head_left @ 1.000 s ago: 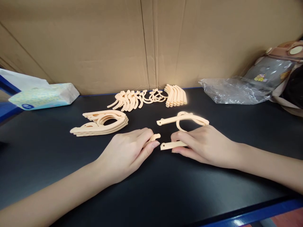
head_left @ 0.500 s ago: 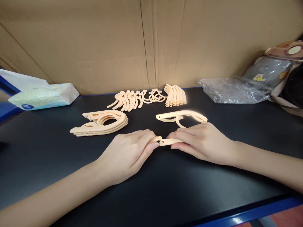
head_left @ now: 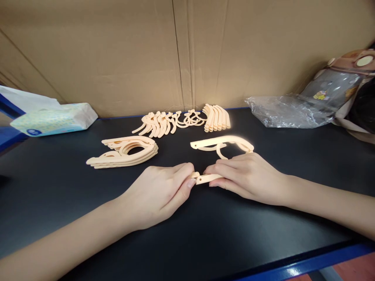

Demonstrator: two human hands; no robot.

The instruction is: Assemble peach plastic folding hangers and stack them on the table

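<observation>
Between finger and thumb, my left hand (head_left: 164, 191) pinches a cream plastic hanger piece (head_left: 195, 174), mostly hidden by the fingers. My right hand (head_left: 246, 175) grips a cream hanger arm (head_left: 208, 179) with a small hole near its end. The two ends meet between my hands; whether they are joined I cannot tell. Just behind my right hand lies a partly assembled folding hanger (head_left: 224, 139), with a curved piece beside it. A stack of folded hangers (head_left: 137, 156) sits behind my left hand.
Loose hanger arms (head_left: 155, 123), curved hooks (head_left: 187, 119) and more arms (head_left: 217, 118) line the back of the black table (head_left: 187, 242). At left stands a tissue pack (head_left: 58, 119); at right are a clear plastic bag (head_left: 287, 113) and a bottle (head_left: 331, 86). Cardboard (head_left: 117, 50) rises behind.
My hands have shifted slightly, with the left fingertips closer over the piece and the held ends a little lower. The partly assembled hanger has slid slightly left.
</observation>
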